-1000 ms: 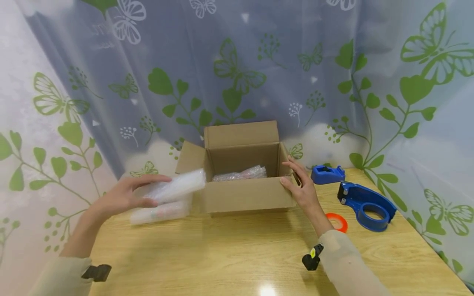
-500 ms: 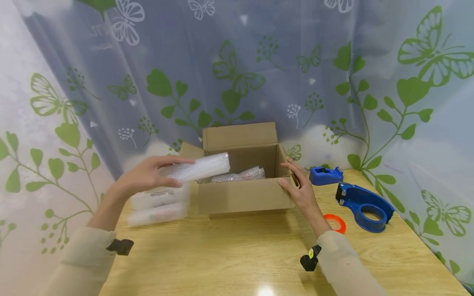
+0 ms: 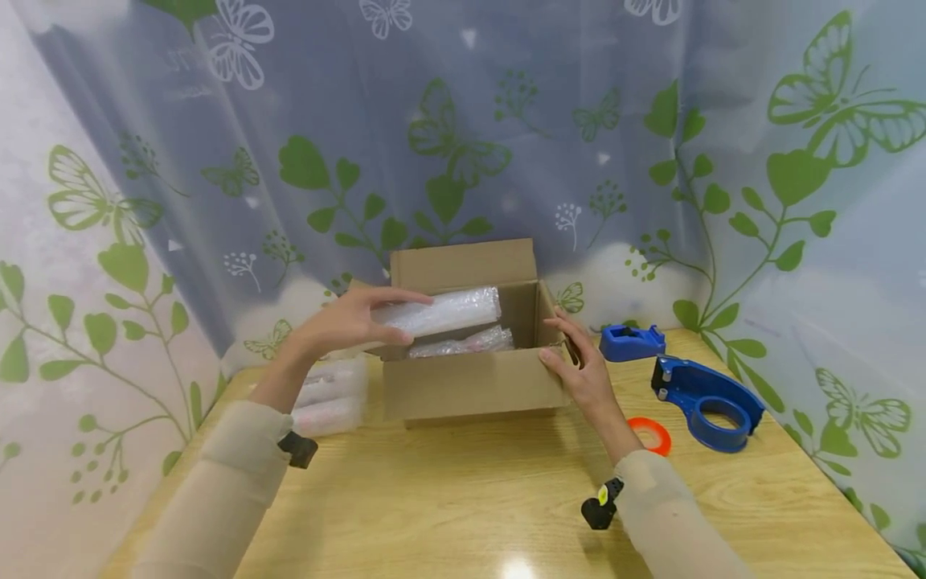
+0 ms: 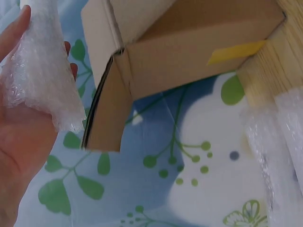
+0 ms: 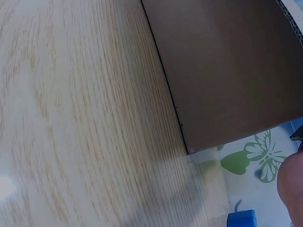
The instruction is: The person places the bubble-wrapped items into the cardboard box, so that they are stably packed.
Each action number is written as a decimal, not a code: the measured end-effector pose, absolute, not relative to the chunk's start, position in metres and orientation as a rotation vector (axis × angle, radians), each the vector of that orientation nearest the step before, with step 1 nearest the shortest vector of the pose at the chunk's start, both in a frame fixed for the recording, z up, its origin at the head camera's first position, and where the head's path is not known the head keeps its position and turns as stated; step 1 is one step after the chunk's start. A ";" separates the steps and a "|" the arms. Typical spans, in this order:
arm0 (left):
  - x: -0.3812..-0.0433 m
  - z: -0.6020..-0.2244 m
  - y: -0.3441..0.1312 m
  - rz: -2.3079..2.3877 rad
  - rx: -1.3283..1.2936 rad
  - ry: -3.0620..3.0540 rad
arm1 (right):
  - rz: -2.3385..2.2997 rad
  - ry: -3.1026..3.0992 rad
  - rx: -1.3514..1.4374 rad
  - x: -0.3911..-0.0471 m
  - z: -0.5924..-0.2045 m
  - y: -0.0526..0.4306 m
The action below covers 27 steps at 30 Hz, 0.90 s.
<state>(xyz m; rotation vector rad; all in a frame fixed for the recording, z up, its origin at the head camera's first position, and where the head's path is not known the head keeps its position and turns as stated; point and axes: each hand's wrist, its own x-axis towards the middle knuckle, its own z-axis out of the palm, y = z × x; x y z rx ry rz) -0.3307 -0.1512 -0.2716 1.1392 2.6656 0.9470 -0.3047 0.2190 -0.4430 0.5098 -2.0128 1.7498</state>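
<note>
My left hand (image 3: 349,320) holds a bubble-wrapped package (image 3: 460,309) between thumb and fingers, over the open top of a cardboard box (image 3: 477,383). In the left wrist view, the bubble wrap (image 4: 42,66) lies across the palm, with fingertips showing behind it. What is wrapped inside cannot be made out. Another bubble-wrapped bundle (image 3: 470,342) lies inside the box, below the held one. My right hand (image 3: 589,374) grips the box at its right front corner, thumb toward the front wall. Only part of that hand, a thumb (image 5: 291,182), shows in the right wrist view.
Two more bubble-wrapped packages (image 3: 331,402) lie on the wooden table (image 3: 448,498) left of the box. To the right are a blue tape dispenser (image 3: 632,343), a blue hand-held tape dispenser (image 3: 712,406) and an orange-red tape roll (image 3: 654,435). A patterned curtain (image 3: 448,121) hangs behind.
My left hand has carried the package rightward and up from beside the other wrapped packages to over the box opening. My right hand keeps its grip on the box corner.
</note>
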 end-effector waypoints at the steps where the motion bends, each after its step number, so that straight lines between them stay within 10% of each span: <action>1: -0.332 -0.272 -0.147 0.941 1.143 2.661 | 1.749 -2.018 0.498 -0.304 -0.443 0.219; 27: -0.364 -0.321 -0.094 0.886 1.022 2.804 | 1.770 -1.999 0.475 -0.301 -0.441 0.216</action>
